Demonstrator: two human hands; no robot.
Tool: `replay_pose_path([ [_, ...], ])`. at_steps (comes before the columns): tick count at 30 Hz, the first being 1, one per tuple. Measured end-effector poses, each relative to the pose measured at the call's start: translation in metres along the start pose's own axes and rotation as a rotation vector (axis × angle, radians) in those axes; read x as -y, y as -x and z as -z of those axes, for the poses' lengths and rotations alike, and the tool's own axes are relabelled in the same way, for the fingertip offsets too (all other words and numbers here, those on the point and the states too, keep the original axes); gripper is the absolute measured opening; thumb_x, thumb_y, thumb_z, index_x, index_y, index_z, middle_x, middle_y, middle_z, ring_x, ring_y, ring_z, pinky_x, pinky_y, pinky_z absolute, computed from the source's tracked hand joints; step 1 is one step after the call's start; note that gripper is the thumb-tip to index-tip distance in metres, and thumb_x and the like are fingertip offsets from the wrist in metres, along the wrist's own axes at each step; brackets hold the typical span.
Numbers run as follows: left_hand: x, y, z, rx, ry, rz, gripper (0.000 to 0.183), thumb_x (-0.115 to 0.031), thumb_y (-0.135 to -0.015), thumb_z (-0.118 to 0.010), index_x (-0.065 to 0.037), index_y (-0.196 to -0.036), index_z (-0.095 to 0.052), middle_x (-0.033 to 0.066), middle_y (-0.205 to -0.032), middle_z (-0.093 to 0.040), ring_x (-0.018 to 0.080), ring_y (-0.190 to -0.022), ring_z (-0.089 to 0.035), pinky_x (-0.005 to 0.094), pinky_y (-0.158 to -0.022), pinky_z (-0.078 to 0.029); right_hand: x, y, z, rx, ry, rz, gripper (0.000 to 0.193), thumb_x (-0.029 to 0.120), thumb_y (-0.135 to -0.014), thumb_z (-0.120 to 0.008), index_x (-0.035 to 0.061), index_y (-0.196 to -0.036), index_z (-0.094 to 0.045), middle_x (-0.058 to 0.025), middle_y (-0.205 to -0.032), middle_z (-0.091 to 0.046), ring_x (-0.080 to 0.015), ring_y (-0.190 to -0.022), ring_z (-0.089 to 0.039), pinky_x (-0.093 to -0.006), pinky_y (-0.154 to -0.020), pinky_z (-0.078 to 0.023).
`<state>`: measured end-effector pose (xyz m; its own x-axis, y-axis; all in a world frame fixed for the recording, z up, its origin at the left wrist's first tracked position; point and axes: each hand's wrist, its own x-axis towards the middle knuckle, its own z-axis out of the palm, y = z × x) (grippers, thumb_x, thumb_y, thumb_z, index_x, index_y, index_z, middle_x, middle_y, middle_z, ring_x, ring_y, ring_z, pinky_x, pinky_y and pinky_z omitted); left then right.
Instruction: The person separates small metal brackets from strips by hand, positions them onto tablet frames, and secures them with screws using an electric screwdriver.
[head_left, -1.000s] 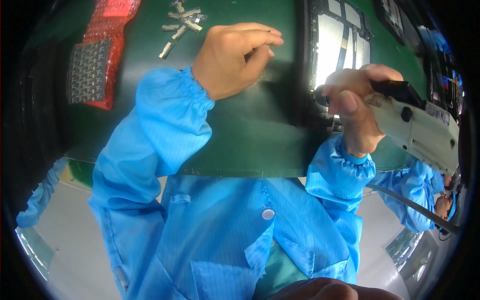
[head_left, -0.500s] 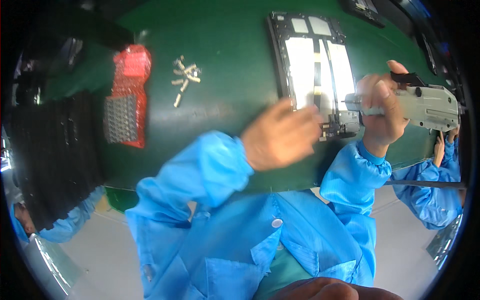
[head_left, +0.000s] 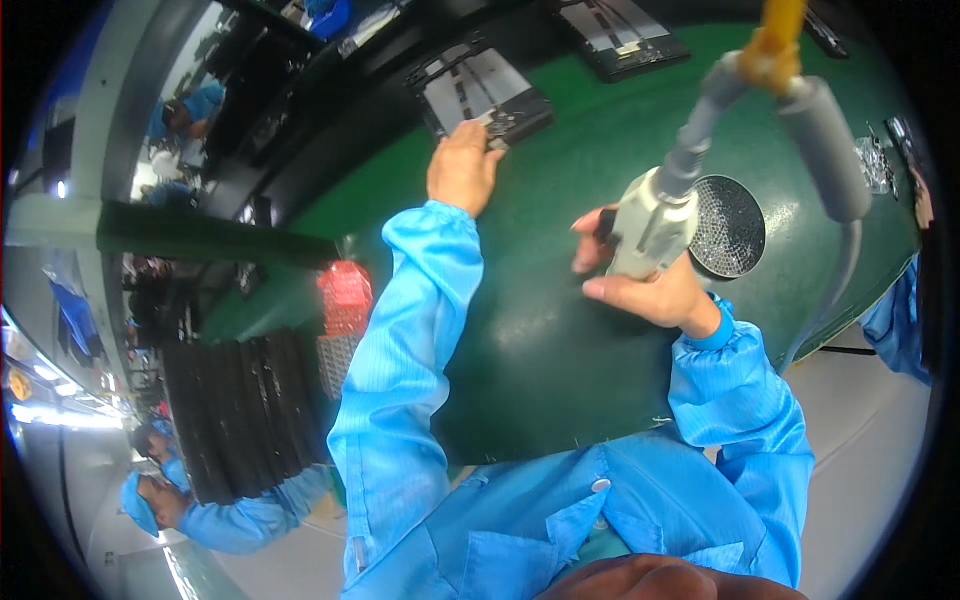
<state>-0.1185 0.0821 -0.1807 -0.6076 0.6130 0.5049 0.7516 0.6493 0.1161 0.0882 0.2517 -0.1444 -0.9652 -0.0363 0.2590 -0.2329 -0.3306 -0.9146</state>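
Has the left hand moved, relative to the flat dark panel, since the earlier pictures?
Yes. The left hand now touches the near edge of the dark panel; earlier it lay on the green mat, left of the panel.

Bright, even overhead light is filling the scene, and the green table (head_left: 560, 330) is showing a soft sheen rather than hard glare. Strip lamps are burning out to white at 8 o'clock. Shadows are staying faint and short under the sleeves. The fisheye lens is bending straight edges strongly toward the rim, and a black vignette is closing every corner. The centre is looking fairly sharp, while the rim is smearing and the dark shape at 6 o'clock is sitting out of focus.
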Motion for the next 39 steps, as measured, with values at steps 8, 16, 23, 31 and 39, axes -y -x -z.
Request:
replay_pose_path([
  [8, 0.022, -0.035, -0.011, 0.07, -0.066, 0.044, 0.034, -0.02, -0.08, -0.06, 0.006, -0.102, -0.058, 0.0233, -0.109, -0.056, 0.0374, -0.103, -0.053, 0.0398, -0.089, -0.043, -0.017, -0.004, 0.015, 0.123, 0.378, 0.409, 0.032, 0.006, -0.066, -0.068, 0.0006, -0.096, -0.056, -0.0123, -0.087, -0.058, -0.0228, -0.078, -0.058, -0.034, -0.066, -0.046],
  [16, -0.079, -0.107, -0.064, 0.152, 0.142, -0.168, 0.051, -0.027, -0.077, -0.067, 0.009, -0.111, -0.054, 0.0262, -0.119, -0.051, 0.0346, -0.113, -0.05, 0.0355, -0.097, -0.038, -0.002, 0.011, 0.002, 0.17, 0.039, 0.257, 0.032, 0.009, -0.068, -0.07, -0.0008, -0.096, -0.057, -0.014, -0.071, -0.063, -0.0271, -0.061, -0.063, -0.0322, -0.055, -0.047],
  [23, -0.082, -0.176, -0.079, 0.275, -0.027, -0.259, 0.069, -0.037, -0.057, -0.082, 0.005, -0.106, -0.057, 0.0214, -0.105, -0.06, 0.0335, -0.097, -0.058, 0.0358, -0.086, -0.046, -0.006, 0.015, 0.008, 0.138, 0.025, 0.209, 0.03, 0.005, -0.067, -0.065, 0.0012, -0.095, -0.057, -0.0151, -0.071, -0.063, -0.0302, -0.062, -0.062, -0.0367, -0.053, -0.046],
  [31, -0.077, -0.171, -0.069, 0.099, -0.298, -0.417, 0.052, -0.012, -0.065, -0.064, 0.002, -0.114, -0.054, 0.02, -0.117, -0.055, 0.0337, -0.104, -0.055, 0.0377, -0.091, -0.043, -0.007, 0.013, 0.011, 0.093, 0.05, 0.279, 0.025, 0.003, -0.065, -0.06, 0.0033, -0.09, -0.056, -0.0153, -0.068, -0.062, -0.0338, -0.063, -0.06, -0.042, -0.054, -0.045],
  [39, -0.066, -0.091, -0.021, 0.056, -0.006, -0.48, 0.051, -0.01, -0.066, -0.063, 0.003, -0.115, -0.054, 0.0242, -0.11, -0.057, 0.0384, -0.1, -0.056, 0.041, -0.089, -0.043, -0.006, -0.002, 0.036, -0.125, 0.156, 0.274, 0.022, 0.005, -0.064, -0.064, 0.0023, -0.085, -0.058, -0.0175, -0.074, -0.063, -0.0334, -0.071, -0.063, -0.0383, -0.059, -0.05],
])
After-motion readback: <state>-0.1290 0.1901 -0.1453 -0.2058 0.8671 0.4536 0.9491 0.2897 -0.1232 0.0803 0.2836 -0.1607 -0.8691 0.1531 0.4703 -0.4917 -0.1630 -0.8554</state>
